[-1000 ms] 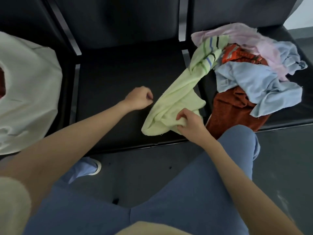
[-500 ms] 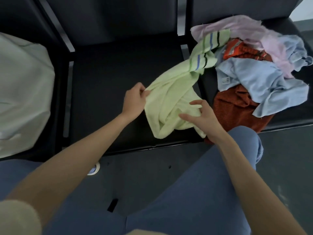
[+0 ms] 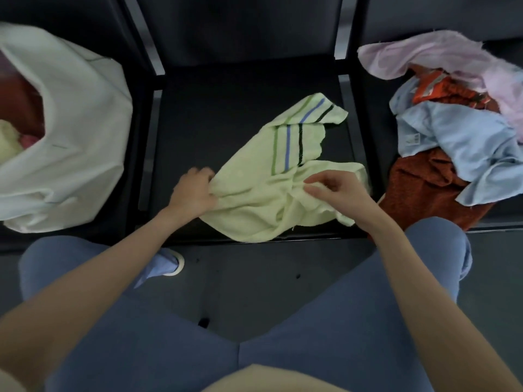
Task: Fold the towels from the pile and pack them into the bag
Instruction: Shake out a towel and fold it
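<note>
Item one: pale yellow towel [image 3: 263, 193] with green, blue and black stripes near its far end, lying rumpled and partly spread on the black middle seat [image 3: 215, 131], its near edge drooping over the seat's front lip. My left hand [image 3: 194, 192] grips the towel's left edge, fingers curled into the cloth. My right hand [image 3: 339, 190] sits on the towel's right part, thumb and forefinger pinching up a fold of it. Item two: white bag [image 3: 73, 142], on the seat to the left, mouth open toward me; something dark red, something pale yellow and a bit of pink show inside, too shadowed to name further. Item three: pile of towels [image 3: 452, 128] on the seat to the right, well apart from the bag; a pink towel [image 3: 441, 55] lies on top at the far side, a light blue towel [image 3: 464, 148] is draped across the middle, an orange patterned piece [image 3: 441, 89] shows between them, and a rust-red towel [image 3: 424, 185] lies underneath at the near edge, hanging off the seat front. My blue-trousered knees fill the foreground; a shoe [image 3: 169, 263] shows below the middle seat.
</note>
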The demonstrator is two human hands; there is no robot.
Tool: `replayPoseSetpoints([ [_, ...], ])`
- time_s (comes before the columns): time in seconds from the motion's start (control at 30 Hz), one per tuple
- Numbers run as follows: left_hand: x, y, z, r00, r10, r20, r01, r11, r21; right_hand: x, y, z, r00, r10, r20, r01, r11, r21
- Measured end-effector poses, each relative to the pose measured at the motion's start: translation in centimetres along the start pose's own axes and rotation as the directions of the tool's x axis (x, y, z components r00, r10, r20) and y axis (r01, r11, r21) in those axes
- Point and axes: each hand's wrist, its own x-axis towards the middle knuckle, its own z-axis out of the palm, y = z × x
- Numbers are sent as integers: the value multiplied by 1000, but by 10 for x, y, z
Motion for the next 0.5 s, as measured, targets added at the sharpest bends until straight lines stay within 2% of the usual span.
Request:
replayPoseSetpoints([
  [0.1, 13, 33, 2, 951, 280, -128, -291, 954, -74, 3, 4, -6, 992, 33, 123, -25, 997, -68],
  [0.2, 34, 76, 11, 901, 400, -165, -418, 904, -91, 7, 11, -5, 994, -1, 112, 23, 982, -188],
  [0.3, 53, 106, 23, 891, 442, -103, -450, 890, -68, 9, 15, -2, 995, -89, -49, 73, 961, -265],
  [0.4, 63, 116, 29, 895, 440, -77, -442, 897, -5, 7, 19, -7, 989, -110, -101, 83, 968, -237],
  [0.43, 66, 116, 30, 902, 421, -97, -426, 904, -39, 5, 20, -9, 990, -108, -92, 87, 975, -206],
  [0.5, 69, 115, 26, 945, 299, -129, -325, 891, -318, 2, 20, -12, 994, -97, -54, 89, 987, -132],
])
